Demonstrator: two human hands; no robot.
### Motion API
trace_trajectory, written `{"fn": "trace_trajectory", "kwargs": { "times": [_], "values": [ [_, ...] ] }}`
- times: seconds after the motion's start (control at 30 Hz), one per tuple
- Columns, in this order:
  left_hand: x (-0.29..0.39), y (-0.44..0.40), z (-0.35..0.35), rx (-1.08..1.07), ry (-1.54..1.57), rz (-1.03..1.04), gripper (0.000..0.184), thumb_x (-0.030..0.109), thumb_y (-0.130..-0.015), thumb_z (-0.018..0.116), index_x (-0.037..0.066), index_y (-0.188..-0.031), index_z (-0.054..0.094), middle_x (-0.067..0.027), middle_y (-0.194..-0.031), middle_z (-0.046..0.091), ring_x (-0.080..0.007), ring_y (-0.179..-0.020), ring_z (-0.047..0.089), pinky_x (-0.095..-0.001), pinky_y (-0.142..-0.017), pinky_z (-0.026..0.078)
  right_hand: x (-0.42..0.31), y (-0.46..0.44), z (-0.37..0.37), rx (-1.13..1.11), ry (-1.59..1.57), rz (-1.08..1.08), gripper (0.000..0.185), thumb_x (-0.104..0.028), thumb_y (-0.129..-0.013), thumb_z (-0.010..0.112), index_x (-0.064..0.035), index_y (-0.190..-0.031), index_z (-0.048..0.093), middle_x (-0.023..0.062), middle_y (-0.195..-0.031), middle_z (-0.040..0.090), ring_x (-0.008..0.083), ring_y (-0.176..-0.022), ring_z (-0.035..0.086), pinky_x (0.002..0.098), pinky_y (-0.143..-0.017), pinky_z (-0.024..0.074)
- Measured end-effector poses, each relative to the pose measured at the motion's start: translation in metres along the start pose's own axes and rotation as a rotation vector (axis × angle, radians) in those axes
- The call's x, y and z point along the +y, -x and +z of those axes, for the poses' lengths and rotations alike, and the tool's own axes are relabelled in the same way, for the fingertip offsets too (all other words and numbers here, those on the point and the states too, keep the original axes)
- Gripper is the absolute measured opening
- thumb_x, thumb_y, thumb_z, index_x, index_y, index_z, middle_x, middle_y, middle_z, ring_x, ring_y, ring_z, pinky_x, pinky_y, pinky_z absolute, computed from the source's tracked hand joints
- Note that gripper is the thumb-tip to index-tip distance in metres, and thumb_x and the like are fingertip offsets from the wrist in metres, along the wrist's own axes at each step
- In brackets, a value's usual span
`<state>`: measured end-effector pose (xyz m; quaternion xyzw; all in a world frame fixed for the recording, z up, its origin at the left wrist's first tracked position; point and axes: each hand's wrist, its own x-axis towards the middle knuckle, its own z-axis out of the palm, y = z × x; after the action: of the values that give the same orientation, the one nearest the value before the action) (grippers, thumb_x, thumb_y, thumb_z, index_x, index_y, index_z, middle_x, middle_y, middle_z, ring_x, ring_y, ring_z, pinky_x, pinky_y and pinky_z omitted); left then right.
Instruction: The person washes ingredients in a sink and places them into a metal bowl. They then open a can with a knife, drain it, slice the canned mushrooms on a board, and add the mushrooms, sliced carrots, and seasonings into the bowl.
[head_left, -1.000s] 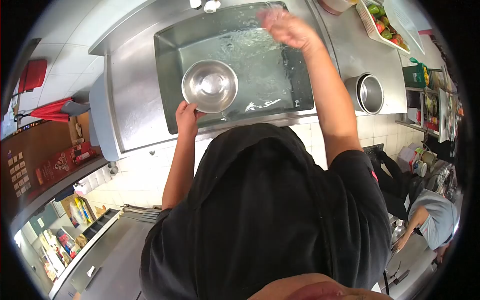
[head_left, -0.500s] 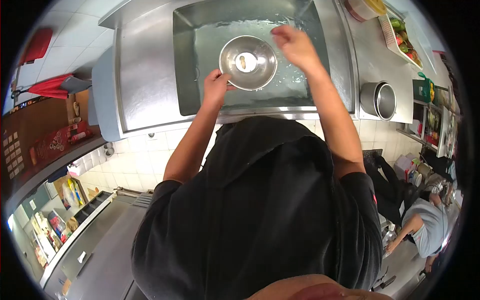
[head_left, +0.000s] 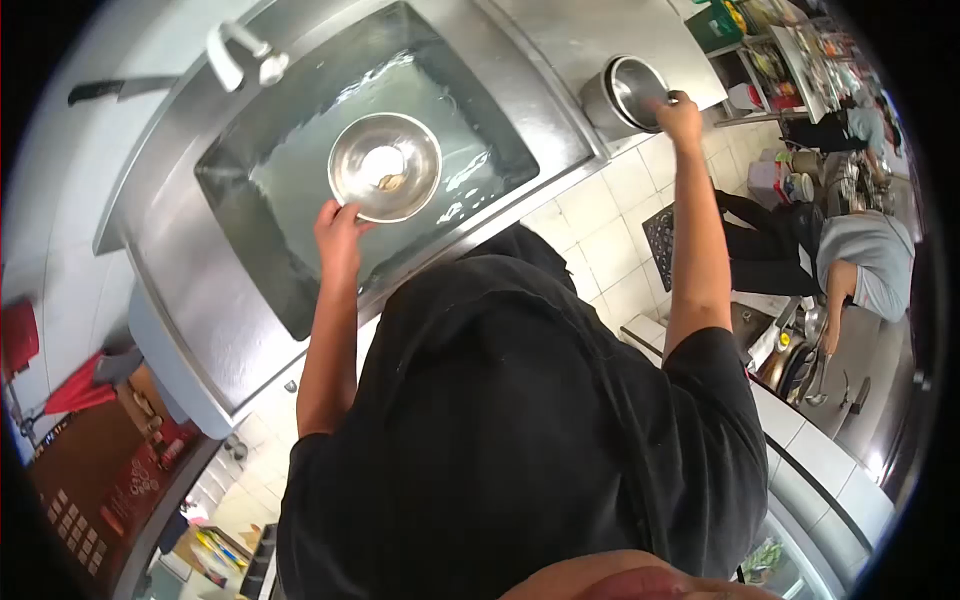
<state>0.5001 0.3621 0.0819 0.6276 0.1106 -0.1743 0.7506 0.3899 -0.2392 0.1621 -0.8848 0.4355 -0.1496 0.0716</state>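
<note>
The round, shiny steel bowl [head_left: 385,167] is within the outline of the rectangular metal sink [head_left: 300,200], above or on the water [head_left: 440,150]; which of the two cannot be determined. Its mouth faces up; its outline is circular, all diameters alike. A small tan piece [head_left: 391,182] lies inside, at the bottom.

The left hand [head_left: 338,245] holds the bowl at the rim nearest the wearer, that rim pinched between its fingers [head_left: 352,212]. The right hand [head_left: 682,122] is at the grey cylindrical metal pot [head_left: 600,105], its fingers at the rim. They are partly curled; whether they are closed on the rim cannot be told. The pot stands upright, mouth up, on the steel counter [head_left: 570,30] to the right of the sink, near the counter's edge.

A white tap [head_left: 228,65] is at the sink's far left corner. A knife with a black handle [head_left: 97,92] lies beyond the sink's rim. Pale square tiles [head_left: 600,235] show below the counter. At far right, a person in a grey shirt [head_left: 868,262] is at another worktop [head_left: 860,350].
</note>
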Motion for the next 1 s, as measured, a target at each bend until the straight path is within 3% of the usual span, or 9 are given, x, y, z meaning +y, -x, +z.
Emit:
{"fn": "trace_trajectory", "kwargs": {
  "times": [0.1,0.23,0.33,0.53,0.63,0.67,0.8,0.9,1.0],
  "values": [
    [0.004,0.007,0.041,0.015,0.005,-0.003,0.008,0.003,-0.087,0.058,-0.001,-0.093,0.06,-0.0086,-0.088,0.063,-0.0158,-0.073,0.062,-0.0335,-0.064,0.06,-0.003,-0.004,0.002,-0.047,-0.132,0.048,0.047,-0.025,-0.07,0.071,-0.003,-0.112,0.066,0.023,-0.106,0.07,0.0388,-0.102,0.067,0.043,-0.09,0.0521],
    [0.001,0.01,0.097,0.021,0.011,-0.06,0.008,0.002,-0.088,0.057,-0.001,-0.095,0.06,-0.0086,-0.088,0.064,-0.015,-0.072,0.062,-0.0336,-0.064,0.06,-0.006,-0.018,-0.005,-0.039,-0.217,-0.137,0.026,-0.017,-0.072,0.064,-0.0029,-0.093,0.07,0.0213,-0.089,0.071,0.0389,-0.088,0.069,0.0447,-0.081,0.0542],
    [0.001,0.009,0.141,0.001,-0.029,-0.056,0.007,0.003,-0.089,0.057,0.0,-0.094,0.06,-0.0074,-0.087,0.065,-0.0138,-0.071,0.062,-0.0331,-0.063,0.06,-0.001,-0.037,0.0,-0.041,-0.225,-0.33,0.024,-0.015,-0.077,0.062,-0.0032,-0.096,0.069,0.0223,-0.087,0.07,0.0405,-0.083,0.068,0.0464,-0.077,0.0544],
    [-0.002,0.006,0.196,-0.009,-0.021,-0.058,0.005,0.002,-0.088,0.058,0.002,-0.093,0.061,-0.006,-0.086,0.064,-0.0127,-0.07,0.062,-0.0321,-0.062,0.061,-0.005,-0.069,-0.009,-0.084,-0.282,-0.388,0.023,-0.02,-0.082,0.065,-0.0034,-0.097,0.07,0.0198,-0.08,0.07,0.0377,-0.075,0.068,0.0429,-0.072,0.0545],
    [-0.004,0.008,0.208,-0.013,-0.034,-0.076,0.005,0.001,-0.087,0.058,0.002,-0.092,0.061,-0.0061,-0.086,0.064,-0.0131,-0.071,0.062,-0.0318,-0.062,0.061,-0.006,-0.091,-0.011,0.1,-0.523,-0.473,0.023,-0.023,-0.082,0.065,-0.0017,-0.091,0.069,0.0178,-0.074,0.069,0.0324,-0.069,0.068,0.0399,-0.068,0.0539],
    [-0.003,0.009,0.212,0.003,-0.055,-0.08,0.005,0.001,-0.087,0.058,0.002,-0.092,0.06,-0.0063,-0.086,0.063,-0.0134,-0.072,0.062,-0.0319,-0.062,0.061,-0.008,-0.096,-0.021,-0.015,-0.605,-0.366,0.026,-0.025,-0.082,0.066,0.0003,-0.089,0.068,0.0141,-0.069,0.066,0.0242,-0.065,0.065,0.0373,-0.066,0.0527],
    [-0.002,0.007,0.223,0.014,-0.086,-0.082,0.005,0.002,-0.088,0.057,0.0,-0.092,0.06,-0.0072,-0.087,0.063,-0.0149,-0.073,0.062,-0.0322,-0.063,0.061,0.024,-0.153,-0.027,-0.078,-0.646,-0.047,0.025,-0.022,-0.085,0.067,0.0018,-0.09,0.07,0.0059,-0.072,0.065,0.0149,-0.064,0.059,0.0324,-0.062,0.0526],
    [-0.003,0.001,0.228,0.016,-0.091,-0.071,0.006,0.002,-0.088,0.057,0.0,-0.092,0.06,-0.0073,-0.088,0.062,-0.0152,-0.073,0.062,-0.0327,-0.063,0.061,0.045,-0.182,-0.041,-0.038,-1.15,0.242,0.022,-0.019,-0.089,0.065,0.003,-0.087,0.068,0.0072,-0.078,0.065,0.016,-0.063,0.059,0.0313,-0.062,0.0559],
    [0.0,-0.002,0.235,0.014,-0.074,-0.064,0.006,0.002,-0.088,0.057,0.0,-0.092,0.06,-0.0067,-0.087,0.062,-0.0146,-0.072,0.061,-0.0329,-0.063,0.061,0.083,-0.214,-0.005,-0.017,-1.251,0.414,0.024,-0.013,-0.091,0.061,0.0099,-0.1,0.061,0.0152,-0.086,0.066,0.0224,-0.069,0.066,0.0362,-0.065,0.0613]
  ]
}}
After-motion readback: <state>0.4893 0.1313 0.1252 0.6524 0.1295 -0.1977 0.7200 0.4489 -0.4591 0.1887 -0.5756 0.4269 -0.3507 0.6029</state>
